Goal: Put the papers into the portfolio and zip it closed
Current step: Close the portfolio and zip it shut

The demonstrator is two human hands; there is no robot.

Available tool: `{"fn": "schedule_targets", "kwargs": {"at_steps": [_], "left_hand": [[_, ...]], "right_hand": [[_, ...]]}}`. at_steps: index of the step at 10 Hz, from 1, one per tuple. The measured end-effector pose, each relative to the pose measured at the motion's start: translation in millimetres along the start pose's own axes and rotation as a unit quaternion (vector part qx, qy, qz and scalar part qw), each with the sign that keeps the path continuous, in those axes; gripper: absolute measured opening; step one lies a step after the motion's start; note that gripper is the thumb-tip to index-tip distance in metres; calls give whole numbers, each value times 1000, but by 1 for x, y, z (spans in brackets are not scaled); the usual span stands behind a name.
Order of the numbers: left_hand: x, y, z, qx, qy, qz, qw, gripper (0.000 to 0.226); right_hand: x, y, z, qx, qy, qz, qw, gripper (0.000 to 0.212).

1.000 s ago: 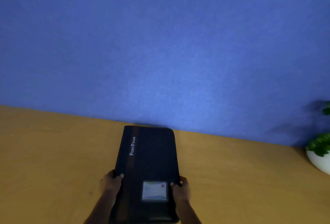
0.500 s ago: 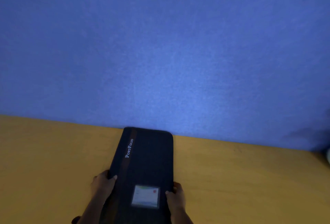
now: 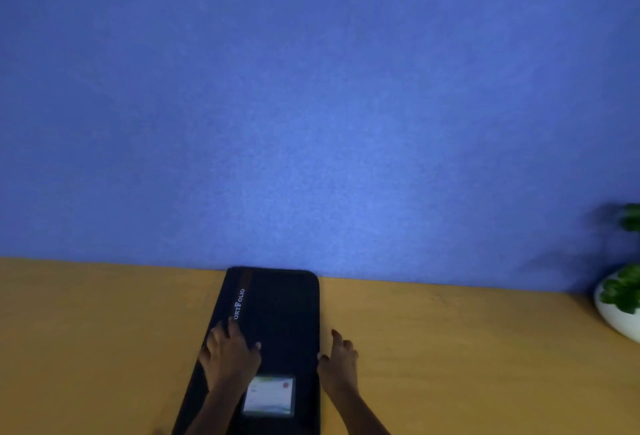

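The black portfolio [image 3: 277, 323] lies flat and closed on the counter [image 3: 450, 348], lengthwise away from me, with its far end up against the blue wall [image 3: 311, 122]. My left hand [image 3: 230, 355] rests palm down on the cover, fingers spread and straight, just below the white lettering [image 3: 239, 303] and above the small card window [image 3: 269, 396]; it presses rather than grips. My right hand [image 3: 337, 362] sits on the counter just beside the portfolio's right edge, fingers loose and pointing forward, holding nothing. The thumb seems to touch that edge, though the dim light makes this hard to confirm. No papers show anywhere on the counter in view, and none poke out of the cover. The zip itself is too dark to make out, so I cannot tell whether it is run shut or lies open along the edge. With the cover down and no loose sheets about, I judge the filing is probably done, and what remains is finding the zip pull along the right side and drawing it round. A green plant [image 3: 627, 289] in a white pot [image 3: 616, 320] stands well off to the right.
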State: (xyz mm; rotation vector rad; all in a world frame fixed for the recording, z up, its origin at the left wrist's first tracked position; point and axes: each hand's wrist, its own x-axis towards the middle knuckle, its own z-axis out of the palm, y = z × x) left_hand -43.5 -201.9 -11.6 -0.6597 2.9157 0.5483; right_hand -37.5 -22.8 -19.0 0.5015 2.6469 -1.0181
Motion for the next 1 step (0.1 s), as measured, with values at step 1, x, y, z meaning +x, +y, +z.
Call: {"fn": "schedule_targets", "kwargs": {"at_steps": [1], "left_hand": [[-10, 29, -2, 13, 13, 49, 999, 85]], "right_hand": [[-4, -2, -18, -23, 40, -33, 998, 60]]}}
